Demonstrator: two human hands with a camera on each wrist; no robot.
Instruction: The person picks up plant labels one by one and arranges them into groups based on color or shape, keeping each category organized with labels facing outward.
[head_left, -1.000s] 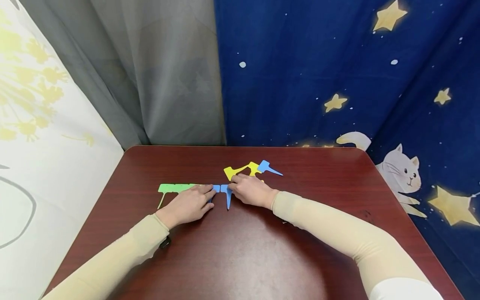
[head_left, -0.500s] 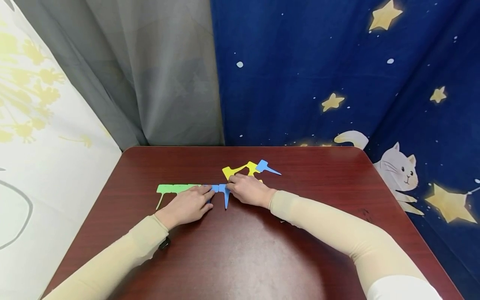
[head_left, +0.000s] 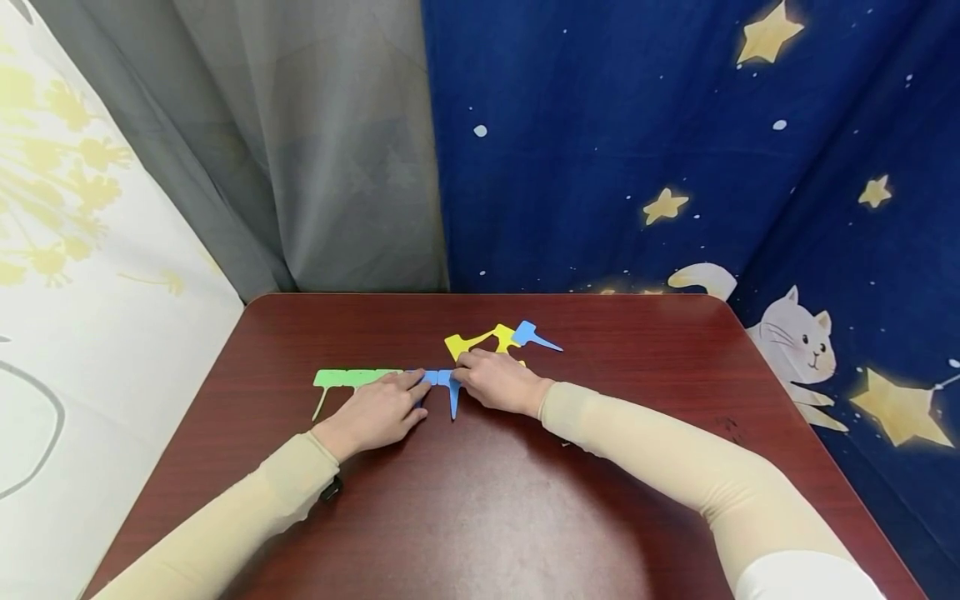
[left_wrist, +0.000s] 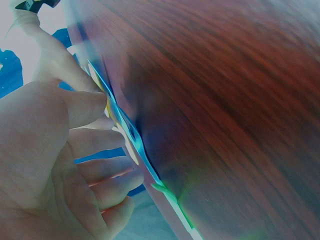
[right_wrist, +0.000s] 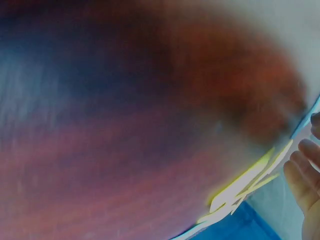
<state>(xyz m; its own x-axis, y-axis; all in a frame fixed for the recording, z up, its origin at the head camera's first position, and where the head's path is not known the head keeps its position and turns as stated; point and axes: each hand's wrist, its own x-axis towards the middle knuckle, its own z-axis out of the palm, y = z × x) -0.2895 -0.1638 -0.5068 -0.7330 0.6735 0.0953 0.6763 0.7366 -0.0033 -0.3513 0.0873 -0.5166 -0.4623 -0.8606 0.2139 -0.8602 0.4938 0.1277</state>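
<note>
Flat T-shaped plant labels lie in a row on the dark red table [head_left: 525, 517], their stems toward me. Green labels [head_left: 337, 378] make up the left part, and blue ones follow on the right. My left hand [head_left: 372, 414] rests over the middle of the row, its extended fingertips on a blue label [head_left: 431, 377]. At the row's right end, my right hand [head_left: 498, 381] pinches the head of another blue label [head_left: 453, 400] with curled fingers; its stem shows. In the left wrist view the left fingers [left_wrist: 102, 172] reach to the row, seen nearly edge-on.
Behind the right hand lie loose yellow labels [head_left: 456, 343], partly covered by it. A loose blue label [head_left: 527, 331] overlaps one of them. A grey curtain [head_left: 352, 167] and a blue star-patterned curtain [head_left: 570, 167] hang beyond the table's far edge.
The view shifts slightly. Both hands stay in nearly the same place on the row, and the labels hardly move.
</note>
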